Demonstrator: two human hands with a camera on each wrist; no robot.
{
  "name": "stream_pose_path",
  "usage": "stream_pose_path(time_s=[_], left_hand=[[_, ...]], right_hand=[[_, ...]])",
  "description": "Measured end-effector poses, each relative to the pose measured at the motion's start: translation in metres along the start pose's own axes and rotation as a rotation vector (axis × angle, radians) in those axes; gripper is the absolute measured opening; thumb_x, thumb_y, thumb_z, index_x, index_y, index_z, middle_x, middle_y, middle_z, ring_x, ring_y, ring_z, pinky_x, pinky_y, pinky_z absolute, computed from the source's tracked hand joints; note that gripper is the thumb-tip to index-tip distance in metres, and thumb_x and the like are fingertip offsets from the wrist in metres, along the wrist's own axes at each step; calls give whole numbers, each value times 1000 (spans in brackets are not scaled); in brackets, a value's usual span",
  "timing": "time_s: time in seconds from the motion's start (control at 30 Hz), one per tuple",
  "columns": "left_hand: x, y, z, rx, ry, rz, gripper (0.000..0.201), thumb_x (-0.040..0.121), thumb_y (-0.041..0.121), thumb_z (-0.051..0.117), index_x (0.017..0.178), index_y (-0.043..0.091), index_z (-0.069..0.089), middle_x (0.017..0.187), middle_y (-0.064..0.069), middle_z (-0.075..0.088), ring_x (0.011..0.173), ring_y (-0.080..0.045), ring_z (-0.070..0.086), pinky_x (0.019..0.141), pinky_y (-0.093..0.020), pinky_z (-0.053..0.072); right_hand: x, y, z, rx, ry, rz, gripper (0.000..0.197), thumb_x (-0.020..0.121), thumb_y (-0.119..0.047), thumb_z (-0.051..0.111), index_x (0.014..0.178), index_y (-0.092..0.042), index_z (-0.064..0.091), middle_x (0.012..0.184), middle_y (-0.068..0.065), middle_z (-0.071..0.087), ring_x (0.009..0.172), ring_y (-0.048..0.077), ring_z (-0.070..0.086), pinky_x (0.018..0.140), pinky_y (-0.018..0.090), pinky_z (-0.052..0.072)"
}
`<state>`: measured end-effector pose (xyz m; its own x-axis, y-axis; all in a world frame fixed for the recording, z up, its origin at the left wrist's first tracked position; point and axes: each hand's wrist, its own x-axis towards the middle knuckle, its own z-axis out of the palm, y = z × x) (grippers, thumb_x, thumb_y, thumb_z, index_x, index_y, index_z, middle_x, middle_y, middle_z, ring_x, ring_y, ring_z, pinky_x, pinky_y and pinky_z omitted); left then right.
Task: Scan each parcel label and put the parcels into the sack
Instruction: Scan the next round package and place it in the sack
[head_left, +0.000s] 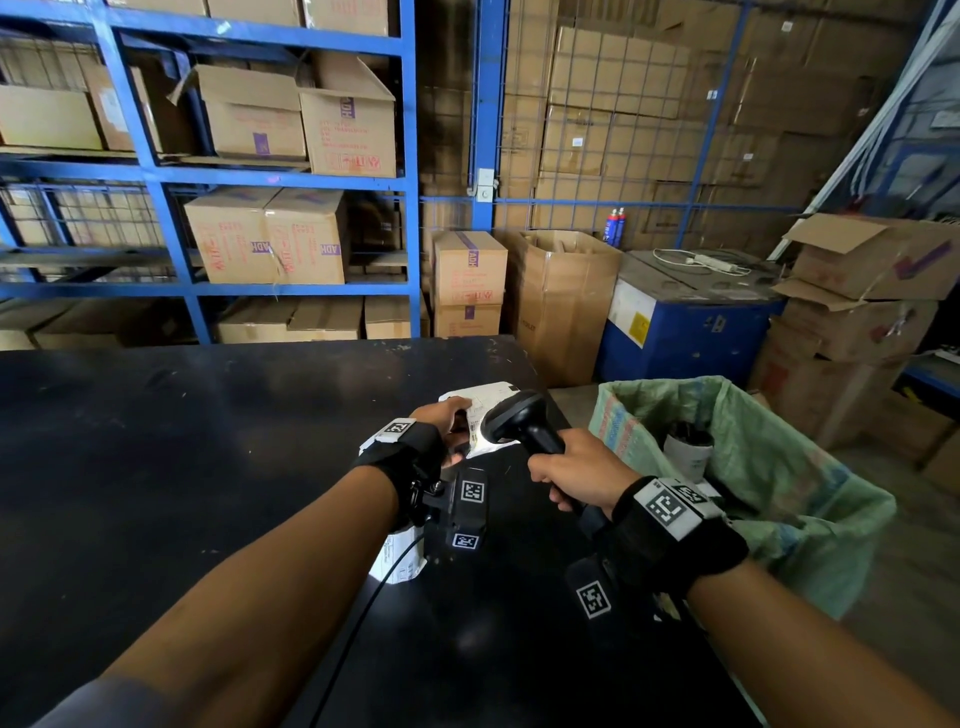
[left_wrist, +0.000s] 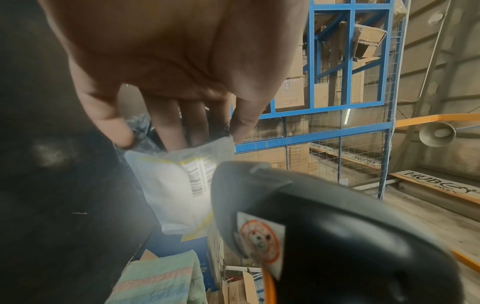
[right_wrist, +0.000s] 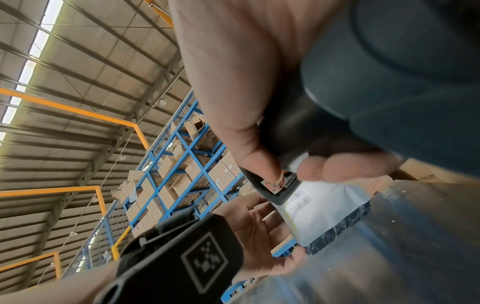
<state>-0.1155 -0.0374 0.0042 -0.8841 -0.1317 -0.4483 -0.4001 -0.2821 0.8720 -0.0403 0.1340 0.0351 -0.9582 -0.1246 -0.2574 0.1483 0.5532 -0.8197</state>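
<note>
My left hand (head_left: 448, 413) grips a black-wrapped parcel (head_left: 488, 402) by its near edge and tilts its white barcode label (left_wrist: 179, 191) up over the black table (head_left: 208, 441). My right hand (head_left: 574, 475) grips the handle of a black barcode scanner (head_left: 522, 418), whose head sits right over the lit label (right_wrist: 322, 207). The green woven sack (head_left: 789, 467) stands open off the table's right edge, with a dark parcel (head_left: 688, 449) inside. A second white-labelled parcel (head_left: 397, 561) lies on the table under my left wrist.
Blue shelving (head_left: 156, 171) with cartons runs behind the table. A tall open carton (head_left: 561, 306) and a blue machine (head_left: 685, 327) stand beyond the sack, with stacked boxes (head_left: 862, 312) at the right. A black cable (head_left: 358, 629) crosses the table near me.
</note>
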Motion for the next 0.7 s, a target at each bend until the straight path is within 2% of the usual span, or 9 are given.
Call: stream_pose_path(time_s=[0.1,0.23,0.3,0.37,0.43,0.53,0.6,0.63,0.7], left_hand=[[1,-6,-2,22,-14,1,18,89,22,59,74,12,57,60,1,61,43,-11,57,56,-23,41],[1,-16,-8,56,21,9,18,88,25,59,73,14,58,50,6,63,55,-12,56,67,-26,42],[-1,-20,-11,81,29,20,19,90,22,58,72,14,56,42,6,60,43,-9,55,66,-26,40],[-7,-25,-14,134,39,40,22,92,17,55,71,12,53,36,6,56,27,-6,51,57,-24,36],[-9,-33,-17,255,51,52,13,92,15,54,80,11,57,55,2,62,34,-8,57,51,-22,34],[-9,-49,-22,462,33,88,9,89,13,58,91,8,66,74,-7,61,57,-17,53,44,-18,34],[-8,-60,-26,605,-20,93,17,88,14,60,98,4,70,81,-9,61,61,-17,51,45,-20,35],[-8,-65,-26,658,-44,87,20,88,16,61,102,4,70,86,-9,61,63,-16,51,47,-21,37],[-9,-71,-25,705,-67,69,16,88,17,61,100,11,70,93,-9,62,71,-17,54,52,-22,40]], right_hand=[[4,13,0,8,39,5,5,77,-12,59,77,-12,54,71,5,52,59,17,53,51,26,44],[13,42,1,-13,85,43,5,76,-12,60,74,-14,56,68,5,56,59,19,57,52,28,47],[18,65,4,-48,103,94,5,75,-13,61,76,-15,56,67,5,59,56,19,58,52,28,48],[23,95,7,-82,108,178,5,74,-16,61,77,-14,57,65,6,61,53,20,58,51,27,49],[26,127,12,-108,118,262,6,74,-18,61,77,-13,59,64,7,62,53,21,58,52,26,48],[26,168,19,-147,103,375,18,76,-27,61,90,-15,59,89,11,67,76,26,60,68,27,44],[26,188,23,-160,87,431,23,77,-31,61,95,-17,58,101,13,68,85,27,59,75,27,37],[27,200,25,-156,80,456,26,75,-33,61,95,-16,59,102,14,68,87,27,61,77,27,39],[31,220,31,-153,72,486,38,63,-39,60,93,-16,62,99,15,70,90,31,66,81,32,50]])
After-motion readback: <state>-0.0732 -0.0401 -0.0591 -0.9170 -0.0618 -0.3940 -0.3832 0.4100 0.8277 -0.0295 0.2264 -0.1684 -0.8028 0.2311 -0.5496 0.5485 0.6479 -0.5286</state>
